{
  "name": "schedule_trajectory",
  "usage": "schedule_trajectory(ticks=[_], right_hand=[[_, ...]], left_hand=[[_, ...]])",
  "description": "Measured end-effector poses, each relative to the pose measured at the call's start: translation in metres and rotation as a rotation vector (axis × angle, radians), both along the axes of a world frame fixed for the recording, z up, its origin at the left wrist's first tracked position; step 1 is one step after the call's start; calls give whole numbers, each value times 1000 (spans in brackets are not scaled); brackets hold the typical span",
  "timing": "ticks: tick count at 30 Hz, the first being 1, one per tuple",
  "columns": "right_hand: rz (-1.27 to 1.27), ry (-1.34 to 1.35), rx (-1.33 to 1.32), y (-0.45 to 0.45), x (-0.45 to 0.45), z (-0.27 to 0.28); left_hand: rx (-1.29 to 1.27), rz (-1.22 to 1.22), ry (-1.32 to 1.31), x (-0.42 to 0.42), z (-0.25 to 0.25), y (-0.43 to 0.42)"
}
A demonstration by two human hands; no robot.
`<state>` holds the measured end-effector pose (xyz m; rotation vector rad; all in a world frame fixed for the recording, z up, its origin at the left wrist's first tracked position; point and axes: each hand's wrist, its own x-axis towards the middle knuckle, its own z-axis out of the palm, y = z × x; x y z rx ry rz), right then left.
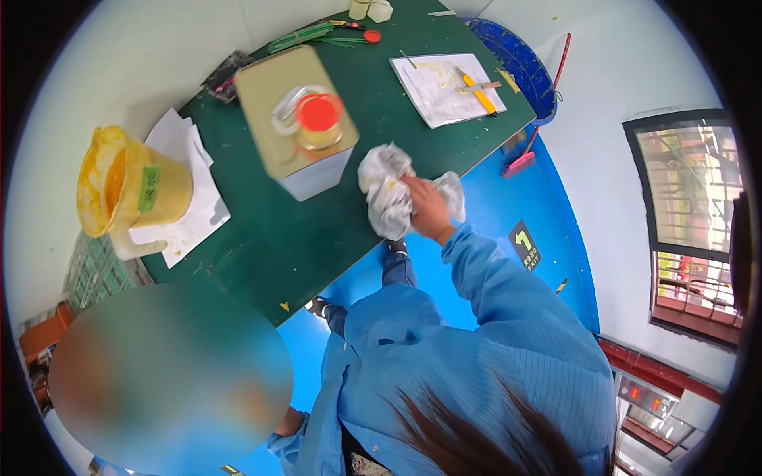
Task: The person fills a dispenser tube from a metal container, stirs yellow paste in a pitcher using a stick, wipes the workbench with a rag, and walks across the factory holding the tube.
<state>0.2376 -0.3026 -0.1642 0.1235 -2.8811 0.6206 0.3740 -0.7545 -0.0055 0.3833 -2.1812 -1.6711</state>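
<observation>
At the front edge of the green table, my right hand (pixel 429 208) grips a crumpled white cloth (pixel 387 190), its fingers pressed into the folds. Just left of the cloth stands a rectangular metal can (pixel 262 95) with a jar with a red lid (pixel 320 115) on top. My left hand (pixel 290 421) is low at my side; a blurred oval hides its fingers and anything in them. A yellow-stained plastic jug (pixel 171 178) with a green label stands on white paper sheets (pixel 208 208) at the table's left.
On the green table (pixel 317 238), a yellow utility knife (pixel 476 91) lies on papers (pixel 436 87) at the right. Green strips (pixel 305 36) lie at the back. Beyond the right end stand a blue bin (pixel 524 71) and a pink brush (pixel 520 164).
</observation>
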Motion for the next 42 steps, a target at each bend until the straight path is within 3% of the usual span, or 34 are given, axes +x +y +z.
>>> schedule_trajectory(ticks=[6,9,10,12,14,16,20,25,28,29,33,42], right_hand=[[-164,98,73,142,-21,-1],[-237,139,210,205,-13,-9],[-320,17,275,240,-4,-24],[-398,3,427,269,13,-17],[-297,216,265,263,18,26],[-94,194,79,246,14,25],[115,55,-96,203,-7,66],[-576,93,-534,260,-40,17],[-499,-113,-405,298,-86,-15],[-399,-250,-184,316,-100,-48],[-570,-515,-193,266,-127,13],[-493,-426,-160,154,-115,38]], left_hand=[[-202,-76,-40,-17,0,104],[21,-34,43,-28,-13,169],[66,-100,61,-31,-14,185],[-40,-72,-4,-38,-12,215],[-261,-102,-53,-53,18,248],[5,-134,111,-59,6,271],[2,-222,148,-77,-1,294],[41,-369,142,-100,1,301],[100,-367,137,-111,-5,306],[104,-367,144,-114,-3,307],[98,-370,162,-122,-6,300],[92,-379,46,-130,-1,296]])
